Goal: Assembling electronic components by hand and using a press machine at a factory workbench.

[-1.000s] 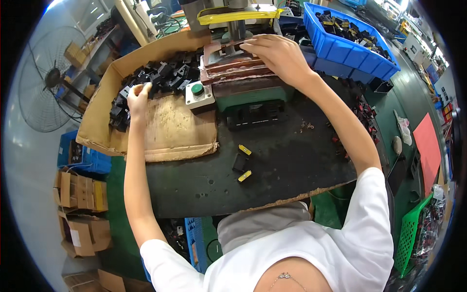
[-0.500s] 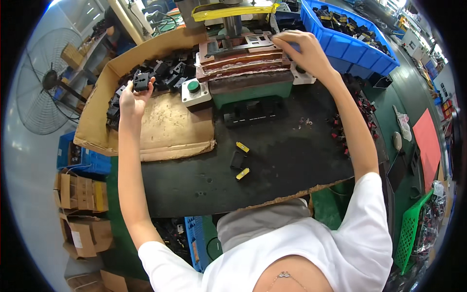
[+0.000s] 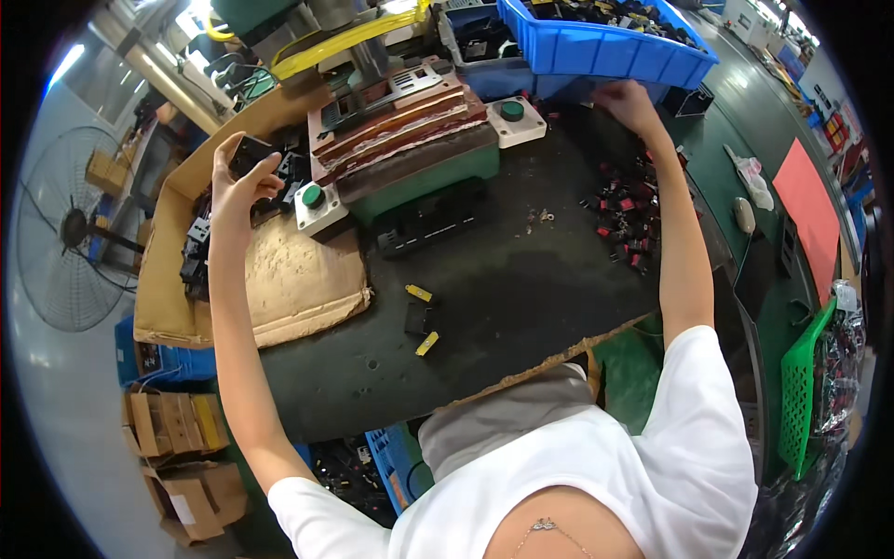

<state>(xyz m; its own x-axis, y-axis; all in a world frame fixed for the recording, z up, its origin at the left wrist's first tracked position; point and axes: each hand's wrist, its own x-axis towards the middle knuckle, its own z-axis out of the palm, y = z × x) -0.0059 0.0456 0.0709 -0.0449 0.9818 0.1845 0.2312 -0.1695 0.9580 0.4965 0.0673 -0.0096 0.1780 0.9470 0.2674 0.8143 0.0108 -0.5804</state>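
Observation:
At the far left, my left hand (image 3: 238, 186) is over the cardboard box (image 3: 168, 307), its fingers and thumb around a black plastic block (image 3: 250, 155). Similar black blocks (image 3: 197, 233) lie heaped in the box. My right hand (image 3: 635, 107) reaches to the far right, beside the front wall of the blue bin (image 3: 610, 54). Its fingers are bent together; what they hold, if anything, is too small and dark to make out. Near the middle of the black work surface lie a black block (image 3: 416, 320) and two yellow-topped pieces (image 3: 419, 293), (image 3: 426, 344).
A press fixture (image 3: 410, 121) with layered plates stands at the back, flanked by green push buttons (image 3: 314, 197), (image 3: 511, 111). Small red and black parts (image 3: 629, 210) are piled at the right. Tiny metal bits (image 3: 540, 218) lie nearer the middle.
My right hand has left the press plate and moved right to the blue bin. My left hand has turned with the black block, staying over the cardboard box. The view has swung right.

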